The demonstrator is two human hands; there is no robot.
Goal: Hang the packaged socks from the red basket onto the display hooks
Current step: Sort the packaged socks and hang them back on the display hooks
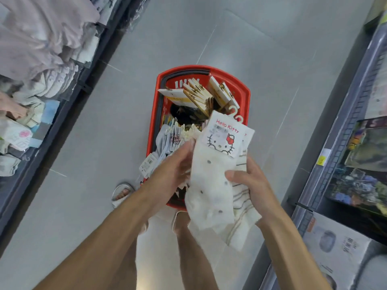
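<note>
While the right hand has its grip closed around two overlapping sock packs at centre frame and the left hand pinches their left edge, the person should part them by the plastic hooks, above the red basket, before reaching the rack upper left.

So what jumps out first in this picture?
The white Hello Kitty socks at the centre, held by the left hand and the right hand. Just behind them the red basket sits on the grey floor, full of more packaged socks. Hanging socks crowd the display at far left.
</note>
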